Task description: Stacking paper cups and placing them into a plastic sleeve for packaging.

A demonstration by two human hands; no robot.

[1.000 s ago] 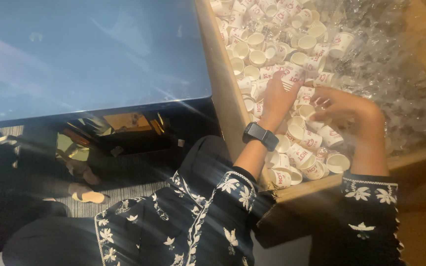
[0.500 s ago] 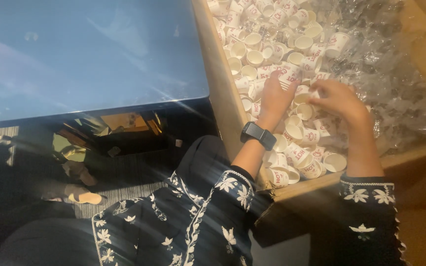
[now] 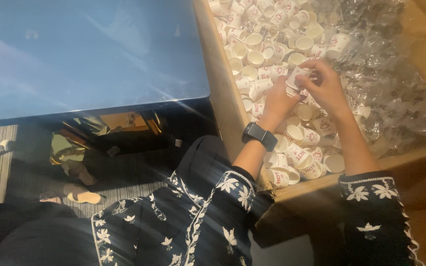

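A large cardboard box (image 3: 221,83) holds several small white paper cups with red print, loose in a heap (image 3: 267,34). Both my hands are inside the box over the heap. My left hand (image 3: 278,101), with a black watch (image 3: 259,135) on its wrist, grips a white paper cup (image 3: 298,78) from the left. My right hand (image 3: 325,86) pinches the same cup from the right, fingers curled on its rim. My sleeves are black with white flowers.
Crumpled clear plastic wrap (image 3: 395,83) fills the right side of the box. A blue table top (image 3: 85,54) lies to the left. Under it are a dark floor, shiny packets (image 3: 124,122) and a sandalled foot (image 3: 77,196).
Both hands have moved up, farther into the box, and come together. They now hold one cup between them above the heap.
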